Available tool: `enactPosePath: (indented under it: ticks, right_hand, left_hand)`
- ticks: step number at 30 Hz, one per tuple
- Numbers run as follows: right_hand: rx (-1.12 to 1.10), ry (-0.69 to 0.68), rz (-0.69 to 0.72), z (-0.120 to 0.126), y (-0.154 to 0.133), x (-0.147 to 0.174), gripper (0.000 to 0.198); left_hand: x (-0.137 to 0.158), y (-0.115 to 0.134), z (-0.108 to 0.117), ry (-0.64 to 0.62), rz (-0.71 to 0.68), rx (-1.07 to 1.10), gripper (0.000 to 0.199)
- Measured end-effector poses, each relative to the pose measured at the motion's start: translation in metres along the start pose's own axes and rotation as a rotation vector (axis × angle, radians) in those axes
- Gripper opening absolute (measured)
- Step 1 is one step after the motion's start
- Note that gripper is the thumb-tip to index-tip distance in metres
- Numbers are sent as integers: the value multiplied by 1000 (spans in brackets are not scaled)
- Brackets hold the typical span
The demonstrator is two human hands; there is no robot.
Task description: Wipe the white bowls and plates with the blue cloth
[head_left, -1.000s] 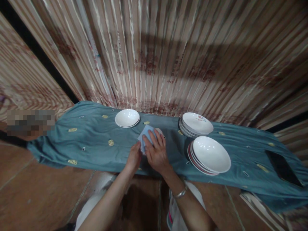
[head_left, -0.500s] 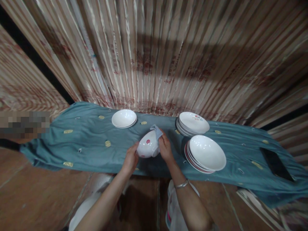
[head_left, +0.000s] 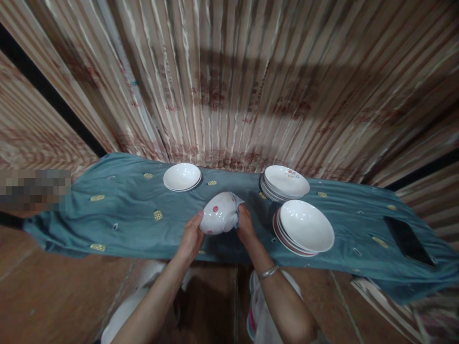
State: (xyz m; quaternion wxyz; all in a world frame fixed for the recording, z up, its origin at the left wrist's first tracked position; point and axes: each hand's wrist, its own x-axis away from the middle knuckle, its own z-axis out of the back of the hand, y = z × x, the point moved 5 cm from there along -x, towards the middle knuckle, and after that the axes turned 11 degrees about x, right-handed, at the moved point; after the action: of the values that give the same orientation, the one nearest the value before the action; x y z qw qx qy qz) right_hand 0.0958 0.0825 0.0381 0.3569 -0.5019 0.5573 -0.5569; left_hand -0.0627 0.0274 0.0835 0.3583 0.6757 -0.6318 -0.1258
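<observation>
The bowl [head_left: 218, 219], white with small red marks, is held tipped on its side above the near edge of the teal-clothed table [head_left: 118, 215], about midway along it; the step looks like wiping it with the blue cloth [head_left: 237, 210]. The left hand [head_left: 190, 237] is closed on its lower left rim, fingers curled up from beneath; the right hand [head_left: 245, 224] clamps the cloth to the bowl's right side, wrist bent inward. The next move probably calls for turning the bowl against the cloth, a steady grip
</observation>
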Motion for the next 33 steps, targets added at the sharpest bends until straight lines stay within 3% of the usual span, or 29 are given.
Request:
enactPosePath:
  ticks: [4, 7, 12, 17, 20, 27, 33]
  right_hand:
    - [-69, 8, -9, -1, -9, 2, 32]
    - [-48, 6, 80, 0, -23, -1, 33]
    - [154, 44, 211, 9, -40, -12, 36]
    - [340, -47, 381, 2, -50, -7, 39]
    - [445, -87, 507, -4, -56, 3, 42]
    - [846, -151, 895, -17, -72, 49, 50]
    - [1160, -162, 1112, -42, -66, 89, 48]
  left_hand:
    - [1, 9, -6, -30, -34, -47, 40]
    - [0, 14, -9, -51, -64, -90, 40]
    - [-2, 9, -9, -95, -43, -119, 33]
    - [-4, 5, -3, -69, -34, -87, 25]
    - [-4, 6, -3, -75, -50, -81, 21]
    - [1, 4, -11, -93, 4, -49, 36]
    - [-2, 8, -2, -21, -24, -26, 25]
